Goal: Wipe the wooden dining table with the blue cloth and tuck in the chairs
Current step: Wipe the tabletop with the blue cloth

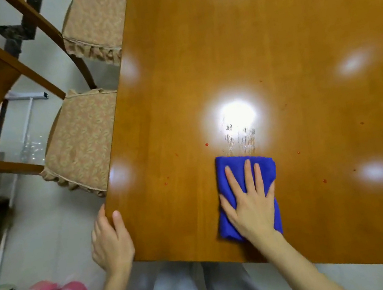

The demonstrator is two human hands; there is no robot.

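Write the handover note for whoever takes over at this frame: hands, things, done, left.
Right hand: flat, fingers straight, pressing the cloth on the table near its front edge.
Left hand: holds the table's left edge, thumb on top.
Near chair and far chair: at the left side, seats mostly out.
Done: wiping seems begun; wet streaks just beyond the cloth.
Left: red spots scattered around the cloth, rest of the top, tuck both chairs.
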